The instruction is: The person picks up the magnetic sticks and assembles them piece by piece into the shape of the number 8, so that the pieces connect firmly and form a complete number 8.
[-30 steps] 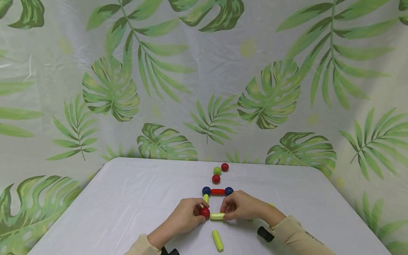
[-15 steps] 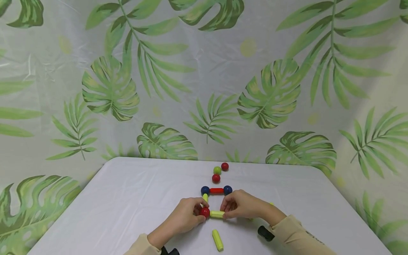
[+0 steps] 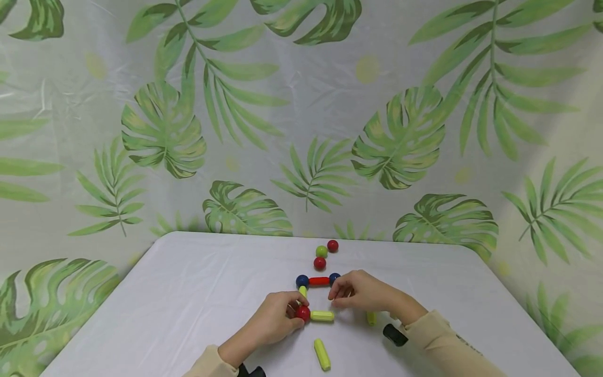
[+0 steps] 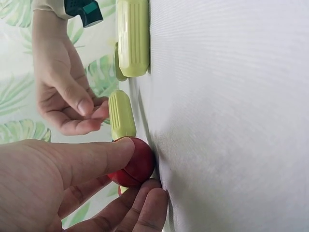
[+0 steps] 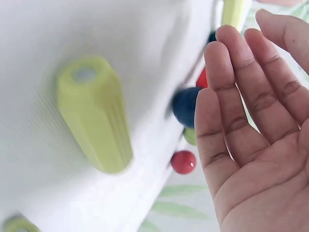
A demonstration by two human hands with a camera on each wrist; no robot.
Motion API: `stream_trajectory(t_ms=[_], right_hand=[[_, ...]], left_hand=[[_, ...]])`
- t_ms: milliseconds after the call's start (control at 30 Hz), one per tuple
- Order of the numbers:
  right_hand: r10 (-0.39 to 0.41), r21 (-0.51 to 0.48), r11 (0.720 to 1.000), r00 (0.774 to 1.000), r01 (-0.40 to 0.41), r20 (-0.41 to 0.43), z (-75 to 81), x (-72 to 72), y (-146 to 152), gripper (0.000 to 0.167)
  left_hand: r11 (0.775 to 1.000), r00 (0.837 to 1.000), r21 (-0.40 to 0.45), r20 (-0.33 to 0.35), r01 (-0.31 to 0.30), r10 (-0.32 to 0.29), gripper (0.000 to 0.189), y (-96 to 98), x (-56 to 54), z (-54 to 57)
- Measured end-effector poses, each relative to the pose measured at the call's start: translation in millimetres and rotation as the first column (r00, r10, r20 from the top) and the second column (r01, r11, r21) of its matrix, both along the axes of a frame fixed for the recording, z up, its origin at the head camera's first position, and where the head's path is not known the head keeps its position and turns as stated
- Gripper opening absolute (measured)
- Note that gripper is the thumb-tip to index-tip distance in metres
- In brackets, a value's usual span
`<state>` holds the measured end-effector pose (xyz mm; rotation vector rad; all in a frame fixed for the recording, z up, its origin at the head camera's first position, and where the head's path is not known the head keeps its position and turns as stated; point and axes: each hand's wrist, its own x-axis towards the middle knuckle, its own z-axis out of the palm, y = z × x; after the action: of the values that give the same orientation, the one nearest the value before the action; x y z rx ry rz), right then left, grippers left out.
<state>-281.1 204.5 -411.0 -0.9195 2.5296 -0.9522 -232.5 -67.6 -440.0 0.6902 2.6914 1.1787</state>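
My left hand point(image 3: 277, 318) grips a red ball point(image 3: 303, 313) between thumb and fingers, low at the white table. From this ball a yellow-green rod point(image 3: 322, 315) reaches right, its near end right at the ball in the left wrist view. A second yellow-green rod point(image 3: 303, 293) runs back from the red ball to a blue ball point(image 3: 302, 281). A red rod point(image 3: 319, 281) links that one to another blue ball point(image 3: 334, 278), partly covered by my right hand point(image 3: 365, 291). That hand holds nothing; its fingers are loosely extended in the right wrist view point(image 5: 256, 106).
Beyond the frame lie a red ball point(image 3: 320, 263), a green ball point(image 3: 321, 252) and another red ball point(image 3: 333, 246). One loose yellow-green rod point(image 3: 322, 355) lies in front, another point(image 3: 371, 318) under my right wrist. A leaf-print curtain point(image 3: 301, 115) hangs behind the table.
My right hand has let go of the yellow-green rod and moved up and to the right. That rod now meets the red ball, the earlier gap gone. The joined pieces have shifted slightly left.
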Motion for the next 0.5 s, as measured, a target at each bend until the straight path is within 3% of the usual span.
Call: stream_trajectory(t_ms=[167, 333, 500], right_hand=[[-0.023, 0.009, 1.0, 0.994, 0.025, -0.105, 7.9, -9.0, 4, 0.012], [-0.108, 0.061, 0.991, 0.973, 0.123, -0.203, 9.3, -19.4, 4, 0.024], [-0.15, 0.143, 0.973, 0.966, 0.182, -0.212, 1.1, -29.6, 2, 0.031]], left_hand=[[1.0, 1.0, -0.005, -0.002, 0.0, 0.0, 0.028, 0.1, 0.1, 0.1], [1.0, 1.0, -0.006, 0.003, -0.001, 0.001, 0.028, 0.1, 0.5, 1.1], [1.0, 1.0, -0.009, 0.008, -0.002, 0.002, 0.028, 0.4, 0.3, 1.1]])
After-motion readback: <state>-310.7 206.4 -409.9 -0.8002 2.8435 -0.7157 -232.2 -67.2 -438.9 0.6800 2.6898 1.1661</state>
